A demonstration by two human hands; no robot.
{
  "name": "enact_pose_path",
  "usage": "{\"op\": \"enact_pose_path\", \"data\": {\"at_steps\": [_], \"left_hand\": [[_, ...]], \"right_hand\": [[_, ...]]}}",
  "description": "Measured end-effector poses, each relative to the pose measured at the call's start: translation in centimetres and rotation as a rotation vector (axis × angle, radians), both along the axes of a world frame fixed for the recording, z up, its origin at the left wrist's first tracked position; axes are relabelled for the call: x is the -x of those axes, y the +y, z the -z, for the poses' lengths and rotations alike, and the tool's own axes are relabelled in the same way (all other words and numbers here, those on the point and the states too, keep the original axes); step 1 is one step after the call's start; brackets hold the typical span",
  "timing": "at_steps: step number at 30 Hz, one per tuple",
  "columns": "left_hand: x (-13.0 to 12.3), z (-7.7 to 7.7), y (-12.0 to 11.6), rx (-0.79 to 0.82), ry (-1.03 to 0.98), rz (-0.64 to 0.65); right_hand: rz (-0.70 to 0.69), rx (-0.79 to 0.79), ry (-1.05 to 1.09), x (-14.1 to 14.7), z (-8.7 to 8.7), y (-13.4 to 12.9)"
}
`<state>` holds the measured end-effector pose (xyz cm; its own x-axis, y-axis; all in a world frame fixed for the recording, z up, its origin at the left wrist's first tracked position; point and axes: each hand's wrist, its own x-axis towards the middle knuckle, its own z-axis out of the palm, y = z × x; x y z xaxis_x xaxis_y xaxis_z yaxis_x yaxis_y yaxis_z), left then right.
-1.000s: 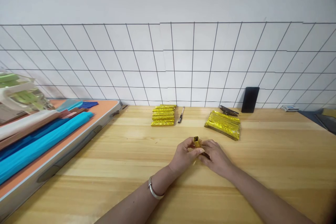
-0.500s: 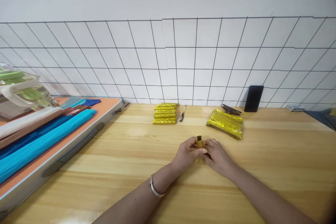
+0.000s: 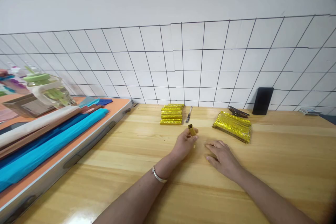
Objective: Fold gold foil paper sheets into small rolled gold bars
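My left hand (image 3: 184, 144), with a silver bangle on its wrist, is closed around a small gold foil tube (image 3: 192, 130) whose dark hollow end faces up and away. To its right, my right hand (image 3: 222, 155) rests low over the wooden table (image 3: 131, 168), thumb and fingers apart, holding nothing. Beyond the left hand lies a row of similar gold foil tubes (image 3: 171, 114), side by side. A pen (image 3: 188, 114) lies just right of that row. Past the right hand is a stack of gold foil sheets (image 3: 232, 126).
A dark hair clip (image 3: 238, 112) lies behind the foil sheets. A black phone (image 3: 263, 100) leans on the tiled wall. At left, an orange-topped case (image 3: 119, 104) bears rolls of coloured paper (image 3: 78, 129), a cardboard box (image 3: 31, 105) and a green-lidded bottle (image 3: 47, 89).
My right hand has let go of the gold tube and moved apart from it. My left hand has carried the tube left and forward. The view has turned slightly left.
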<state>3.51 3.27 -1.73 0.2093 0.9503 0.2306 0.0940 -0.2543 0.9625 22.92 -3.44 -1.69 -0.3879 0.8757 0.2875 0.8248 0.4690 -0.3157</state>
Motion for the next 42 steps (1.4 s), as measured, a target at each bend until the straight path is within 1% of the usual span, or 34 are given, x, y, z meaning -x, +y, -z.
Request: {"op": "enact_pose_path", "data": {"at_steps": [4, 7, 10, 14, 19, 29, 36, 42], "left_hand": [[4.0, -0.5, 4.1, -0.024, 0.037, -0.222], [6.8, -0.2, 6.2, -0.035, 0.088, -0.371], [8.6, 0.7, 7.4, -0.038, 0.130, -0.449], [9.4, 1.8, 8.1, -0.040, 0.165, -0.516], [9.6, 2.2, 8.5, -0.058, 0.197, -0.554], [9.4, 2.5, 8.6, -0.110, 0.298, -0.495], [9.9, 2.1, 8.4, -0.148, 0.369, -0.535], [10.0, 1.7, 8.4, -0.213, 0.416, -0.562]], "right_hand": [[-0.009, -0.011, -0.007, -0.2, 0.3, 0.1], [-0.020, -0.026, -0.004, -0.3, 0.4, 0.2], [-0.024, -0.041, -0.007, -0.4, 0.6, 0.3], [-0.034, -0.047, -0.022, -0.6, 0.8, 0.5], [-0.047, -0.052, -0.026, -0.7, 0.9, 0.7], [-0.039, -0.054, -0.036, -0.5, 1.4, 0.9], [-0.036, -0.044, -0.022, -0.3, 1.2, 0.9], [-0.036, -0.058, -0.033, -0.2, 1.0, 0.8]]}}
